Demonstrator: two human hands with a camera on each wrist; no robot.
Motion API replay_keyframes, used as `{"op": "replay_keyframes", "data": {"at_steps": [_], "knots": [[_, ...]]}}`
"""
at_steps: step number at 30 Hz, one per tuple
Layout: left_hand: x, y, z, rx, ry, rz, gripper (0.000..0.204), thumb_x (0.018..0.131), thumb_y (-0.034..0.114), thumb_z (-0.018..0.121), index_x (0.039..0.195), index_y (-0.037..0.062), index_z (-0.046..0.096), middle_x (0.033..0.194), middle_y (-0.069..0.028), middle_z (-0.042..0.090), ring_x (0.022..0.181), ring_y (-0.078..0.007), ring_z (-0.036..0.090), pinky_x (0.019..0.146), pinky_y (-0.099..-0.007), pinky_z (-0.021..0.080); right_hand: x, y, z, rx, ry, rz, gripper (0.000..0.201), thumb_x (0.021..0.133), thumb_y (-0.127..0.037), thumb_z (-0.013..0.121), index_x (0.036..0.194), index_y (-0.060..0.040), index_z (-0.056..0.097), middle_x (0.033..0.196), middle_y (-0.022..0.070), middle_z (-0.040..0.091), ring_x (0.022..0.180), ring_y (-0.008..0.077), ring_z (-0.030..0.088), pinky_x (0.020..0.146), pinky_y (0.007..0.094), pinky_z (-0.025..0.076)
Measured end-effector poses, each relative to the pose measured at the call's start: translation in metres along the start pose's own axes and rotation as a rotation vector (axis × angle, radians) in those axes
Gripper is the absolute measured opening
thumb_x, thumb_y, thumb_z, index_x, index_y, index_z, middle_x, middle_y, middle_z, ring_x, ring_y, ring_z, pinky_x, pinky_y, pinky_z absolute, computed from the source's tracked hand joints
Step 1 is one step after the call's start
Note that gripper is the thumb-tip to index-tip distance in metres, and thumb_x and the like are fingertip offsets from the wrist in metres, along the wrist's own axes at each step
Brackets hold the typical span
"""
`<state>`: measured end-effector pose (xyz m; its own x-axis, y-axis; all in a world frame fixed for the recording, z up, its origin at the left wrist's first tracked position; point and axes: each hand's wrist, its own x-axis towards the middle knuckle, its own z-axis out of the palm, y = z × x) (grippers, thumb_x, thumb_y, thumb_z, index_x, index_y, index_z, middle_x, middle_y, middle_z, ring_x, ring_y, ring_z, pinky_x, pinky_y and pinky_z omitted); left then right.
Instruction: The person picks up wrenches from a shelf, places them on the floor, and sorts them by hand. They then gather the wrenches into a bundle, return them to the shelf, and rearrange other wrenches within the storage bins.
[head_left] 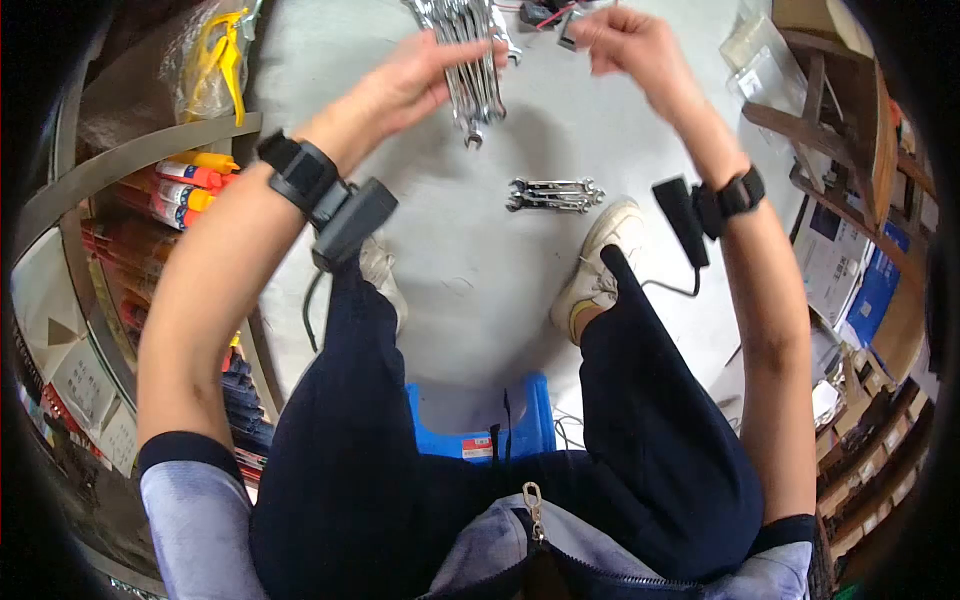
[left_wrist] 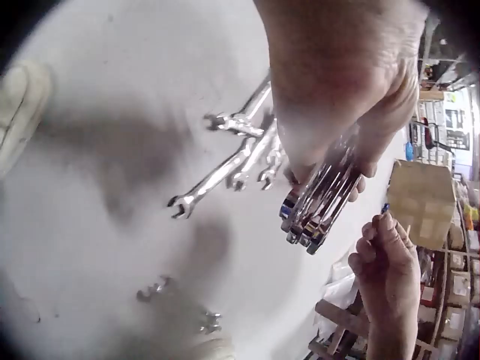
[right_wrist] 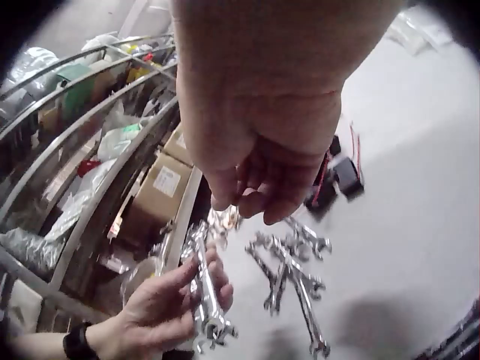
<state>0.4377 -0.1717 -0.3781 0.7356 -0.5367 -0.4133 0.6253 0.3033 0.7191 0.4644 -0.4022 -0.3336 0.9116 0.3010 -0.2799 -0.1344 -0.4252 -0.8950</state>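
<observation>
The left hand (head_left: 405, 85) grips a bundle of several shiny wrenches (head_left: 475, 90), stacked side by side; the left wrist view shows the ends of the held wrenches (left_wrist: 319, 202) below the fingers. Off to the bundle's right, the right hand (head_left: 640, 50) is raised with its fingers curled, and no held thing can be made out in the right wrist view, where the hand (right_wrist: 262, 157) hides its own palm. Loose wrenches (right_wrist: 300, 292) lie crossed on the floor beyond the bundle. A small row of wrenches (head_left: 555, 195) lies nearer the feet.
Shelving with packaged goods (head_left: 185, 190) stands on the left. A wooden rack (head_left: 820, 130) and boxes line the right side. Dark items with red wires (right_wrist: 345, 176) lie on the floor. A blue stool (head_left: 540, 420) is between the legs, and white shoes (head_left: 605, 250) flank the floor space.
</observation>
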Motion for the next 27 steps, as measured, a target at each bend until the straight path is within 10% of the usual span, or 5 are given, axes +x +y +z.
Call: {"op": "replay_keyframes", "data": {"at_steps": [1,3,5,9,27], "knots": [[0.003,0.005,0.005,-0.008,-0.009,-0.005,0.029,0.084,0.014,0.053,0.109,-0.0005,0.047,0.1,-0.0101,0.057,0.09,-0.0163,0.058,0.083,-0.0317,0.048,0.01,0.003,-0.015,-0.071,-0.047,-0.094,0.017,0.08,-0.021,0.059,0.077,-0.0044,0.063,0.064,-0.001,0.056,0.055,0.0051,0.048,0.054,0.0204,0.041],[0.008,0.009,0.012,-0.044,0.036,0.066,0.031,0.085,0.015,0.052,0.111,-0.0006,0.047,0.102,-0.0104,0.057,0.091,-0.0168,0.057,0.084,-0.0323,0.047,0.018,0.003,-0.031,-0.178,-0.104,0.256,0.019,0.08,-0.021,0.058,0.093,-0.0084,0.063,0.087,0.0134,0.063,0.082,0.0227,0.06,0.078,0.0312,0.045],[0.005,0.0,0.015,-0.06,0.012,0.036,0.031,0.085,0.013,0.051,0.113,-0.0009,0.046,0.103,-0.0117,0.057,0.093,-0.0177,0.057,0.085,-0.0327,0.047,-0.002,0.029,-0.006,-0.167,-0.044,-0.096,0.017,0.077,-0.019,0.061,0.08,-0.0031,0.065,0.062,0.0018,0.058,0.055,0.0073,0.053,0.052,0.0227,0.045],[-0.018,-0.039,0.021,-0.326,0.078,-0.052,0.033,0.086,0.008,0.047,0.117,-0.0023,0.041,0.109,-0.0157,0.052,0.098,-0.021,0.054,0.086,-0.0341,0.046,-0.046,0.079,0.03,-0.562,-0.261,-0.075,0.014,0.073,-0.021,0.06,0.081,-0.0097,0.064,0.075,0.0095,0.063,0.069,0.0261,0.06,0.063,0.0346,0.047],[-0.046,-0.067,0.013,-0.441,0.305,-0.195,0.033,0.083,0.005,0.049,0.115,-0.0016,0.043,0.105,-0.0157,0.055,0.096,-0.0233,0.055,0.084,-0.0333,0.047,-0.097,0.126,0.033,-0.938,-0.186,-0.24,0.005,0.069,-0.013,0.055,0.073,-0.0093,0.055,0.074,0.0064,0.056,0.07,0.0241,0.058,0.058,0.0358,0.048]]}}
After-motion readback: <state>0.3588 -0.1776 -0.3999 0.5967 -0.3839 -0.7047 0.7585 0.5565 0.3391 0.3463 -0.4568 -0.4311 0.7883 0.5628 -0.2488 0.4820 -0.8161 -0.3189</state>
